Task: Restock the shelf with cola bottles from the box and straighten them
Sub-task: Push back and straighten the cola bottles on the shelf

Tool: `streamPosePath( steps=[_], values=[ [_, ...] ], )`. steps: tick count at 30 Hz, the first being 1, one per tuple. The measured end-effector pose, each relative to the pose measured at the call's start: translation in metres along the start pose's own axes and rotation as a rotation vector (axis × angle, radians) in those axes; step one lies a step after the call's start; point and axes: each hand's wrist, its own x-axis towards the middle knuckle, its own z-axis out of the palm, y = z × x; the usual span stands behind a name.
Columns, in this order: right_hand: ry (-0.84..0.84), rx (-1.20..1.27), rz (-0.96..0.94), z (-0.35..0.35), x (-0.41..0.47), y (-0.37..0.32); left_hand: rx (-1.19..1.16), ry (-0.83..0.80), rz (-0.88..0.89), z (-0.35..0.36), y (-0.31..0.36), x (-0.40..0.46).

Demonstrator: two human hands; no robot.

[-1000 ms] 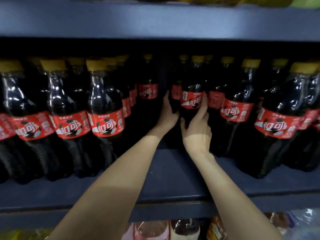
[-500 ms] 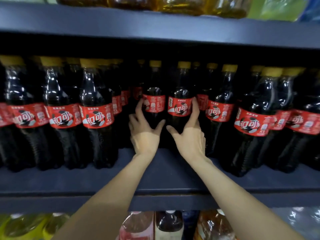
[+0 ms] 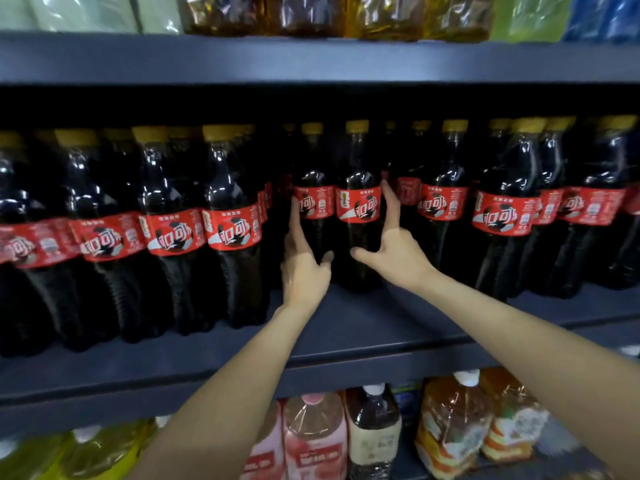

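Note:
Dark cola bottles with red labels and yellow caps fill the middle shelf (image 3: 346,327) in rows. Two of them stand set back in the middle gap. My left hand (image 3: 302,268) cups the left one (image 3: 314,202), its fingers up the bottle's left side and its thumb on the front. My right hand (image 3: 394,252) spans the right one (image 3: 358,202), forefinger up its right side and thumb across its lower front. Both bottles stand upright on the shelf. The box is not in view.
Front rows of cola bottles (image 3: 232,230) stand left and right (image 3: 502,216) of the gap, nearer the shelf edge. The shelf above (image 3: 311,60) carries amber and green drinks. Below are tea and pink drink bottles (image 3: 374,431).
The two middle bottles have slid forward and stand side by side. My left hand moved from between the bottles to the left bottle's side. The view has dropped a little.

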Motion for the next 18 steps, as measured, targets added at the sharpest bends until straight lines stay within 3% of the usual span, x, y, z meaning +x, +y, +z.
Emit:
streamPosePath(
  steps=[4,7,12,14,18],
  values=[
    [0.044,-0.040,-0.047,0.001,0.002,0.002,0.118,0.106,-0.078,0.005,-0.004,0.013],
    [0.067,-0.043,-0.067,0.001,0.003,0.009,0.407,0.129,-0.183,0.009,-0.009,0.023],
    [0.043,-0.031,-0.133,0.008,0.009,0.016,0.838,0.197,-0.144,0.019,-0.015,0.026],
    [0.044,-0.023,-0.162,0.011,0.012,0.016,0.926,0.288,-0.061,0.020,-0.016,0.032],
    [0.040,0.001,-0.187,0.013,0.017,0.019,1.031,0.275,-0.014,0.016,-0.022,0.043]
  ],
)
